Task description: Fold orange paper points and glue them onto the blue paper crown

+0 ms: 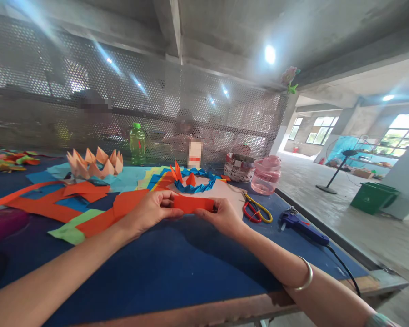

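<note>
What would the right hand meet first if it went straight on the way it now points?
The orange paper strip, whose end the right hand already pinches. Just past the strip lies the left hand, though depth is hard to judge from this view.

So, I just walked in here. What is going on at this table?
A person holds a strip of orange paper between the left hand and the right hand. Just beyond it lies a ring of folded blue paper with orange points, and farther left stands a ring of folded peach paper. Scissors with red and yellow handles and a blue hot glue gun lie to the right on the blue table top.
</note>
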The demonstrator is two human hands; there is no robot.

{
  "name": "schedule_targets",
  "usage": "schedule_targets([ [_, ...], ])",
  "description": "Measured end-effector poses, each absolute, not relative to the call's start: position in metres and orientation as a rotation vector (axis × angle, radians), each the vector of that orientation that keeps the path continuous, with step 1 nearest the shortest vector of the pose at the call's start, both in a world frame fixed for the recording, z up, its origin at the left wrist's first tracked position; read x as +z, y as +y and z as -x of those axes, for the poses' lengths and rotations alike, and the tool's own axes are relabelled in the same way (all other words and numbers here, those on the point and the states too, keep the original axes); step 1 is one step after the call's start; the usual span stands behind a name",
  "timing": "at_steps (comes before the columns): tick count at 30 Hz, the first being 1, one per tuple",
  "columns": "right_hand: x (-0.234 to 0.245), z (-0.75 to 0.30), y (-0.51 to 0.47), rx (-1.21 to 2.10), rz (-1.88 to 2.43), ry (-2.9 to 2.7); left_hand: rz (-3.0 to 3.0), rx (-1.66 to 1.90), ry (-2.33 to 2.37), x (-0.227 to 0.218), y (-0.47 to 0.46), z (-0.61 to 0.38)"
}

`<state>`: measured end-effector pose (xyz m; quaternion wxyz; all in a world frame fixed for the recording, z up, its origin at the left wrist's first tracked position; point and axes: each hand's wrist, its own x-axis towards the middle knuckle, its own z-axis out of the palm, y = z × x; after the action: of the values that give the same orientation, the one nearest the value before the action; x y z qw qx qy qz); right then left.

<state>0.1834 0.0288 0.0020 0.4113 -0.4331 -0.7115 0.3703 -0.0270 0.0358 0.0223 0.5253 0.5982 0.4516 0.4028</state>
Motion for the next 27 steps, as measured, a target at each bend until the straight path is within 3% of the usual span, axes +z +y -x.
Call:
schedule_targets([
  [27,-0.0018,-0.1854,0.0343,0.835,1.086,-1.822,-1.446,1.006,1.078,0.0275,0.0354,0.0269],
])
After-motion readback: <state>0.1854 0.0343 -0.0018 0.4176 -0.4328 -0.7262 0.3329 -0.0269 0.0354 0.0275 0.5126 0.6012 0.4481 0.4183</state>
